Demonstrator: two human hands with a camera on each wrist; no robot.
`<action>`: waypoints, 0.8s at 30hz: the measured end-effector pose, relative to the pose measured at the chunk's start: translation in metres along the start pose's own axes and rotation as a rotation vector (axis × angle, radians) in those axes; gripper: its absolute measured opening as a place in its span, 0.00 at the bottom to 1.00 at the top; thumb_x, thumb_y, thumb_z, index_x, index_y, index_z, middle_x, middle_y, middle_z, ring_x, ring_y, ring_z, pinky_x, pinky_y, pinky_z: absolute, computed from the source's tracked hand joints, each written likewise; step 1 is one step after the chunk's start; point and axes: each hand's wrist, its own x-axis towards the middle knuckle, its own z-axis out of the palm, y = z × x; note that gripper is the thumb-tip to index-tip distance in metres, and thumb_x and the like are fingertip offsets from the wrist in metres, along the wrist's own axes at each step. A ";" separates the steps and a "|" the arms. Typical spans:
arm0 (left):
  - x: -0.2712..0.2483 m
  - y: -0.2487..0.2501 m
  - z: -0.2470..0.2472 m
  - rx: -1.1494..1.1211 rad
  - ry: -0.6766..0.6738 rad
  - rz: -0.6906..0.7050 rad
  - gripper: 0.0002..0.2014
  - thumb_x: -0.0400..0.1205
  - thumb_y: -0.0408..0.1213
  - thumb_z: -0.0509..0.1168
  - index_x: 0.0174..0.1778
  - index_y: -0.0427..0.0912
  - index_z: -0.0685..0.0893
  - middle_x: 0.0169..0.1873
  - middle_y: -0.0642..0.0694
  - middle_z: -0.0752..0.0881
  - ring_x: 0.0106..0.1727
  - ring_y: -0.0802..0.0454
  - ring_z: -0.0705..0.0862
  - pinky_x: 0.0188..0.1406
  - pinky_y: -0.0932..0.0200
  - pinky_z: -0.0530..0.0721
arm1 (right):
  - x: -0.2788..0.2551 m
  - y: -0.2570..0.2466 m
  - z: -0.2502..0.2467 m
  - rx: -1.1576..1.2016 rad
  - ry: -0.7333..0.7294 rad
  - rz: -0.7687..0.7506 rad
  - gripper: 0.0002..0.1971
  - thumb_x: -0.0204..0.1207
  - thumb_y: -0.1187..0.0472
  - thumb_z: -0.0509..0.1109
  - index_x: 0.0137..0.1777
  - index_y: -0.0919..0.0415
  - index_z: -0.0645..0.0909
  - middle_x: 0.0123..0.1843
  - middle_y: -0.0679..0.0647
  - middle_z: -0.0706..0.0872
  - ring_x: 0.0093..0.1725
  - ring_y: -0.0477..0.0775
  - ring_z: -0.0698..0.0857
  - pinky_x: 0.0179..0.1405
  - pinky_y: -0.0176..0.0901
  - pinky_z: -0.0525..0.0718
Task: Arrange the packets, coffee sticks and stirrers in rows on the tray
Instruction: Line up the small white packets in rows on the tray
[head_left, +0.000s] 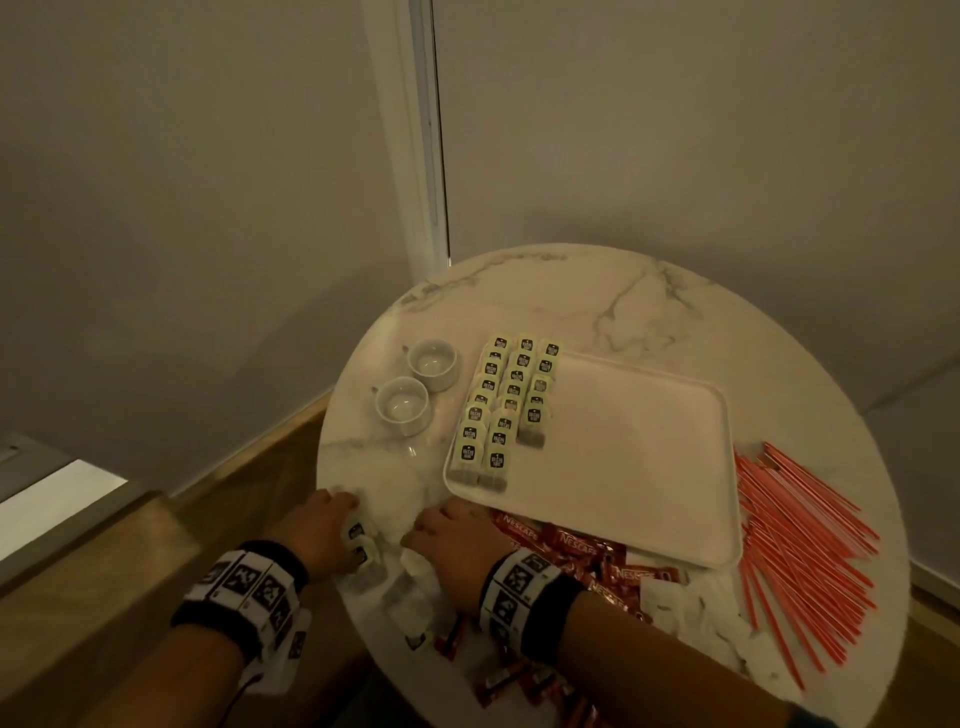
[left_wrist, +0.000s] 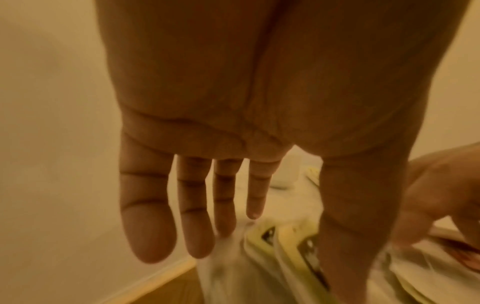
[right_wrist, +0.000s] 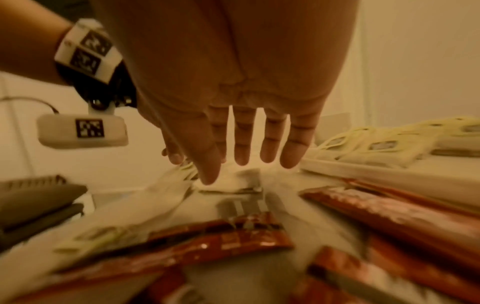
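Head view: a round marble surface (head_left: 597, 291) carries a white tray (head_left: 639, 457). Yellow-green packets (head_left: 511, 400) lie in three overlapping rows along the tray's 9 o'clock edge, the far ends of the rows passing beyond the tray rim. Red coffee sticks (head_left: 582, 551) lie in a loose pile on the surface at the tray's 6 o'clock side. Orange stirrers (head_left: 800, 540) lie fanned on the surface at the tray's 3 o'clock side. Two white cups (head_left: 415, 384) stand at the tray's 9 o'clock side, apart from it. White packets (head_left: 685, 597) lie scattered near the surface's 6 o'clock edge.

Left hand (head_left: 317, 530) lies at the surface's 7 o'clock edge, with two loose yellow-green packets (head_left: 361, 545) just beside it. In the left wrist view its fingers (left_wrist: 148, 222) are straight and spread, and the thumb lies over those packets; contact cannot be confirmed.

Right hand (head_left: 457, 540) lies between the left hand and the coffee sticks. In the right wrist view its fingers (right_wrist: 270, 144) are straight, slightly apart, holding nothing, above a white packet (right_wrist: 233, 181).
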 end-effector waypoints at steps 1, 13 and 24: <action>0.000 0.000 0.004 -0.022 0.000 -0.001 0.40 0.73 0.52 0.74 0.79 0.49 0.63 0.71 0.45 0.67 0.67 0.46 0.75 0.64 0.57 0.78 | 0.002 -0.003 -0.001 -0.038 -0.028 0.021 0.25 0.74 0.60 0.69 0.72 0.56 0.73 0.70 0.57 0.75 0.68 0.65 0.70 0.67 0.63 0.72; 0.007 0.014 0.010 -0.042 0.056 0.135 0.15 0.74 0.41 0.72 0.47 0.49 0.72 0.52 0.51 0.67 0.49 0.51 0.75 0.48 0.61 0.74 | 0.009 -0.005 -0.005 -0.054 -0.112 0.199 0.18 0.78 0.61 0.65 0.64 0.68 0.72 0.62 0.67 0.78 0.63 0.66 0.77 0.65 0.57 0.77; 0.020 0.031 0.019 -0.082 0.057 0.331 0.36 0.70 0.42 0.76 0.73 0.54 0.70 0.64 0.49 0.63 0.68 0.49 0.69 0.70 0.61 0.71 | -0.019 0.051 -0.042 1.119 0.330 0.638 0.13 0.75 0.60 0.71 0.38 0.57 0.68 0.38 0.55 0.77 0.35 0.51 0.78 0.29 0.40 0.82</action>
